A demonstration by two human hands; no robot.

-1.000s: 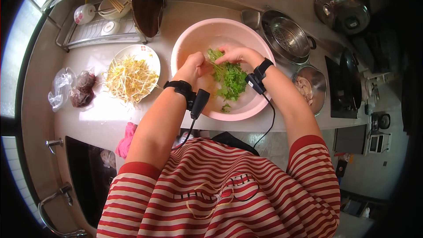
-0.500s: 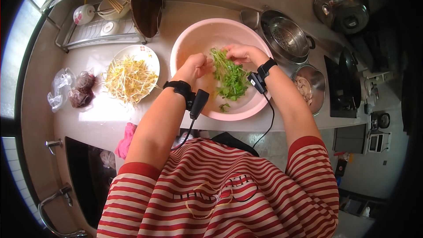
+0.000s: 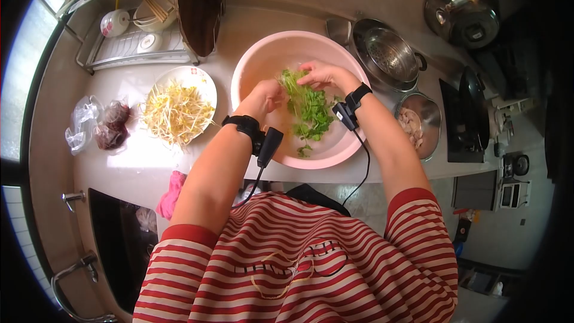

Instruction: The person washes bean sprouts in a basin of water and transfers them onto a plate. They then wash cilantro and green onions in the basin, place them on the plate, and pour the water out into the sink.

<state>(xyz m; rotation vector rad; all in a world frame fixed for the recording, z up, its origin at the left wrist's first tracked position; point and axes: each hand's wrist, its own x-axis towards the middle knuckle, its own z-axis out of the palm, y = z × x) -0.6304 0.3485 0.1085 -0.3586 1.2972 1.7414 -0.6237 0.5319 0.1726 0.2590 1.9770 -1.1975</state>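
Bent over a pink basin (image 3: 311, 165), sorting through leafy greens (image 3: 315, 112) lying inside it, below and between the two hands. Apart but close together over the basin, with fingers of the right hand (image 3: 323, 76) pinched on the pale stems, and with those of the left hand (image 3: 269, 94) curled right beside the same stems; impossible to tell whether closed on any. Wearing a black strap on each wrist.

To the left of the left hand, on the counter (image 3: 140, 173): bean sprouts (image 3: 178, 110) heaped on a white plate (image 3: 204, 79), then, farther out, dark contents in clear bags (image 3: 112, 125). Beyond the left hand, a dish rack (image 3: 137, 58). To the right of the right hand: a perforated steel pan (image 3: 390, 54) and, nearer the forearm, a steel bowl (image 3: 437, 121) of pale pieces (image 3: 409, 124).
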